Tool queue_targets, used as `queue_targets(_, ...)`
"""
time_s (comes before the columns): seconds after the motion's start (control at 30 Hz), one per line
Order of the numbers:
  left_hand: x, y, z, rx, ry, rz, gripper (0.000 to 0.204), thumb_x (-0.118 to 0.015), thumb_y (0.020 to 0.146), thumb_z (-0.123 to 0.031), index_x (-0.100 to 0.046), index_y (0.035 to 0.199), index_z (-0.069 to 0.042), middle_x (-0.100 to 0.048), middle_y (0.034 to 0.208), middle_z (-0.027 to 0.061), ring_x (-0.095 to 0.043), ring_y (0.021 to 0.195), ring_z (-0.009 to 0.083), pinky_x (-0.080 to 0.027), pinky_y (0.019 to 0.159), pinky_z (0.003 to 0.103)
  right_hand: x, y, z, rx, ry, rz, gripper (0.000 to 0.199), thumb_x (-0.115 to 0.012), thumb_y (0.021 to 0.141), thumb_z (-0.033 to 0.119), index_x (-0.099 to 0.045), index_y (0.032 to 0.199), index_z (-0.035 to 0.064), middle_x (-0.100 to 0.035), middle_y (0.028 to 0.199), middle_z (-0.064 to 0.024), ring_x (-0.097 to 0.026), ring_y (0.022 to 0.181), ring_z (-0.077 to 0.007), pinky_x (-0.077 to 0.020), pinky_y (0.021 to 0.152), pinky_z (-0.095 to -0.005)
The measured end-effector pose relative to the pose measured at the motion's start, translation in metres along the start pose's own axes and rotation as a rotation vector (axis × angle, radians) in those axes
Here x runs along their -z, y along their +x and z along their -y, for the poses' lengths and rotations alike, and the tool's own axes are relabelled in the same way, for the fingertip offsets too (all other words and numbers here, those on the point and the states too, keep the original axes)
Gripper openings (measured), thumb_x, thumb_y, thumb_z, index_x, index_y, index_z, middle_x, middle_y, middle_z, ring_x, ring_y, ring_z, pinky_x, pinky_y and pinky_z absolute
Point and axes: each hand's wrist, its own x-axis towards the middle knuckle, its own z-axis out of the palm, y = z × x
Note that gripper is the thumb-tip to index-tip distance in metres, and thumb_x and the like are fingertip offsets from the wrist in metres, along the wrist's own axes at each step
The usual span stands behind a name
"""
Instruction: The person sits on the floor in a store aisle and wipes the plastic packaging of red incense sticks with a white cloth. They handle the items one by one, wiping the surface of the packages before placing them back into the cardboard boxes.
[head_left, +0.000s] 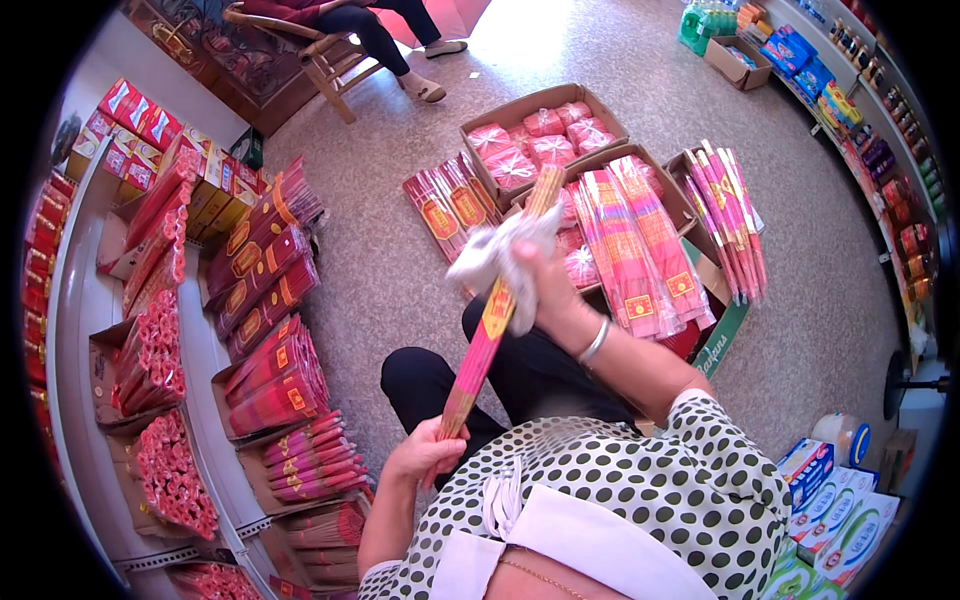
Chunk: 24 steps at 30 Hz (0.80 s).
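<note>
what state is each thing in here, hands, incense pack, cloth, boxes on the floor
left hand: closed around the lower end of the incense pack
right hand: gripping the white cloth, pressed to the pack
incense pack: held up off the floor, tilted, wrapped
white cloth: crumpled against the pack
cardboard boxes: open, filled with pink wrapped bundles
shelf packs: lying stacked on the left shelves

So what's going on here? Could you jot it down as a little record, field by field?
Place: shop floor with shelves
Left hand: grips the lower end of a long incense pack
Right hand: presses a white cloth against the pack's upper part
Floor: cardboard boxes of pink and red packets
Shelves: red incense bundles
Behind: a seated person's legs on a wooden chair
</note>
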Motion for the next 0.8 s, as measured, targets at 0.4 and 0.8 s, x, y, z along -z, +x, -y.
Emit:
queue_targets(0.4, -0.011, -0.006, -0.011, -0.386, 0.93, -0.703, 0.021, -0.064, 0.076, -0.018, -0.054, 0.076, 0.0, -0.047, 0.055, 0.0089, -0.046, 0.051, 0.0154, -0.04, 0.051, 0.031, 0.023, 0.046, 0.058, 0.196, 0.012, -0.132, 0.027, -0.057, 0.08, 0.016, -0.051, 0.103, 0.0025, -0.058, 0.092, -0.0073, -0.058, 0.083, -0.0176, -0.049, 0.076, -0.0316)
queue_targets(0.8, -0.018, 0.025, -0.029, -0.331, 0.531, -0.46, 0.019, -0.055, 0.086, -0.02, -0.053, 0.083, -0.001, -0.049, 0.062, 0.0, -0.044, 0.051, 0.0081, -0.037, 0.047, 0.024, -0.03, -0.06, -0.042, -0.257, 0.003, 0.086, 0.037, -0.062, 0.077, 0.014, -0.048, 0.109, 0.0018, -0.058, 0.098, -0.006, -0.057, 0.089, -0.014, -0.0471, 0.079, -0.0297)
